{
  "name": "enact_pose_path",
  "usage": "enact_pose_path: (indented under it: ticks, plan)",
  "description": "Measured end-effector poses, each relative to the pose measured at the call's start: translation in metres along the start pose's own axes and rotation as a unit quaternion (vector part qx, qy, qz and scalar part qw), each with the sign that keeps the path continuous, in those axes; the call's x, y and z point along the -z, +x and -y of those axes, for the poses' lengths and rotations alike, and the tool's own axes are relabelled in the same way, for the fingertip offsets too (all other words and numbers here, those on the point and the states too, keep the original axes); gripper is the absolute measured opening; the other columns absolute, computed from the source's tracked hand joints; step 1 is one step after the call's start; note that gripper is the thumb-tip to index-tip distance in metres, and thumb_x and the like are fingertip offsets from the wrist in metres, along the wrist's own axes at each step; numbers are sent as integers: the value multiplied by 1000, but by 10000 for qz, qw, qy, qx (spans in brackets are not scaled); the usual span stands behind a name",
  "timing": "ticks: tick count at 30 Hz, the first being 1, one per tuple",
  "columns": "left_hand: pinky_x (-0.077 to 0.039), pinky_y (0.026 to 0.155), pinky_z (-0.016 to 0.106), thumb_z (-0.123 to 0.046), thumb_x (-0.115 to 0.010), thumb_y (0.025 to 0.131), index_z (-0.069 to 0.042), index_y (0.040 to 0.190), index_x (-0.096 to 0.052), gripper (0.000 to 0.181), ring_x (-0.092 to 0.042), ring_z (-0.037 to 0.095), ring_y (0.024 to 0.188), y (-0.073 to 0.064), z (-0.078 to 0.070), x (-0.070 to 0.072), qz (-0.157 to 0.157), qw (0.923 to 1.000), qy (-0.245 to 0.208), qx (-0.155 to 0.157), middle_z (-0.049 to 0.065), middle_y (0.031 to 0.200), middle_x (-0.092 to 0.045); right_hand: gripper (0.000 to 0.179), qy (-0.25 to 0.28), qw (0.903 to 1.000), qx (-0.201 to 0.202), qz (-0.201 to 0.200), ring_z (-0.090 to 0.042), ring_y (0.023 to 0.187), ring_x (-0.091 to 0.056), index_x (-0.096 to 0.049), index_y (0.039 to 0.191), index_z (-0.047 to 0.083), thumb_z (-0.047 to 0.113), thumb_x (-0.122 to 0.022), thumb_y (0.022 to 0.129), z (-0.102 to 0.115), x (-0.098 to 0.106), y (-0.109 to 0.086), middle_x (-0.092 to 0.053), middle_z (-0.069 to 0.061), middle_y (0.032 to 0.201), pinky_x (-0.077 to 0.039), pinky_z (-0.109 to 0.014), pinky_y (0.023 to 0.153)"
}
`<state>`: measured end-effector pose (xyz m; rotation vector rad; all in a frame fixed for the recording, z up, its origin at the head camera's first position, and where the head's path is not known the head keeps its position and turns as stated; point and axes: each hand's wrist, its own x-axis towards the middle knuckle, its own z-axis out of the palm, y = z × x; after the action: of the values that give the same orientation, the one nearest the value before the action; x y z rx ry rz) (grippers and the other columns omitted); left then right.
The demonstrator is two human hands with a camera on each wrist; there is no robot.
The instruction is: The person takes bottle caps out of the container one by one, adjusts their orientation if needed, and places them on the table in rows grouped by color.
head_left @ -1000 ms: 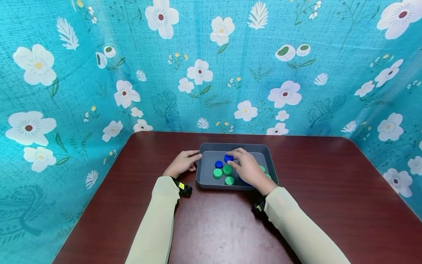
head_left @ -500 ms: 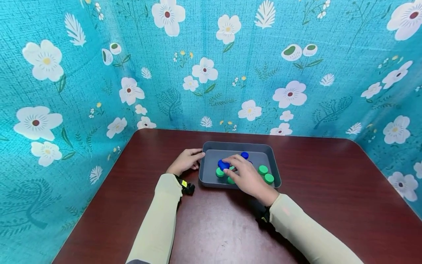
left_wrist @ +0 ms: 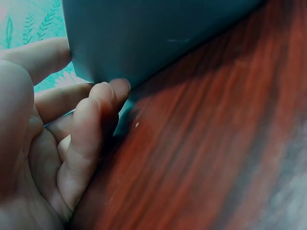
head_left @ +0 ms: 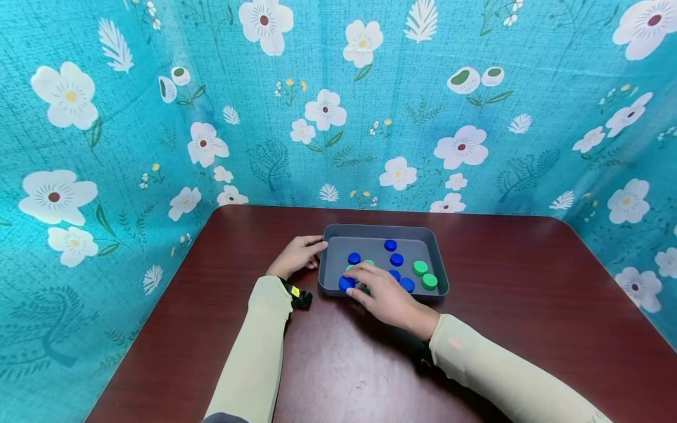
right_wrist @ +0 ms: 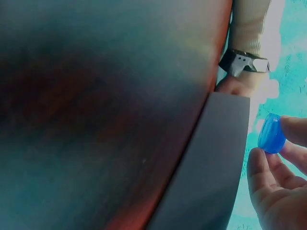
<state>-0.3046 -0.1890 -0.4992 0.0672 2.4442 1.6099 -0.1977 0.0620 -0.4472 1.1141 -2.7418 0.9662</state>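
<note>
My right hand (head_left: 386,296) pinches a blue bottle cap (head_left: 346,283) between thumb and fingers, over the near-left part of a grey tray (head_left: 330,242). The cap's ribbed side shows in the right wrist view, above the tray's outer wall (right_wrist: 206,158). My left hand (head_left: 297,257) holds the tray at its left side; the left wrist view shows its lower fingers curled by the tray's bottom corner. Inside lie several blue caps (head_left: 396,259) and green caps (head_left: 420,268). Some green ones are partly hidden behind my right hand.
The tray stands on a dark red-brown wooden table (head_left: 508,282), towards its far edge. A turquoise floral cloth (head_left: 264,117) hangs behind and on both sides. Each wrist wears a black camera strap, the left one (head_left: 300,296) close to the tray.
My right hand has carried the blue cap from the tray's upper middle down and left to its near-left part. Another blue cap now lies in the upper middle. My left hand stays at the tray.
</note>
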Motion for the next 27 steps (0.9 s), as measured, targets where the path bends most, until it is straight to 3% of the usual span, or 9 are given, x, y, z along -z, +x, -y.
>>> enact_pose_path:
  ticks: [8,18,27]
  plan:
    - [-56,61,34,-40,-62,96,-14,141,-54,53,-63,25,67,0,0,1,34,10000,-39,-9,9,91,-66,35,-361,9990,233,129,-9,97,-60,-63,128,13,28,-63,97,5,-7,2,-57,2,124,-52,-30,82]
    - [-56,63,34,-42,-62,95,-14,141,-54,54,-63,26,70,-2,-1,1,71,9999,-102,58,10,95,-66,34,-258,9975,570,329,-9,93,-62,-64,126,8,24,-64,96,16,-16,3,-59,0,119,-52,-26,78]
    - [-55,63,34,-38,-60,97,-13,142,-52,52,-63,26,71,-3,-4,0,52,9999,-77,70,10,97,-65,31,-502,9950,587,629,-9,100,-60,-66,123,9,23,-67,95,26,-23,6,-61,1,118,-51,-27,83]
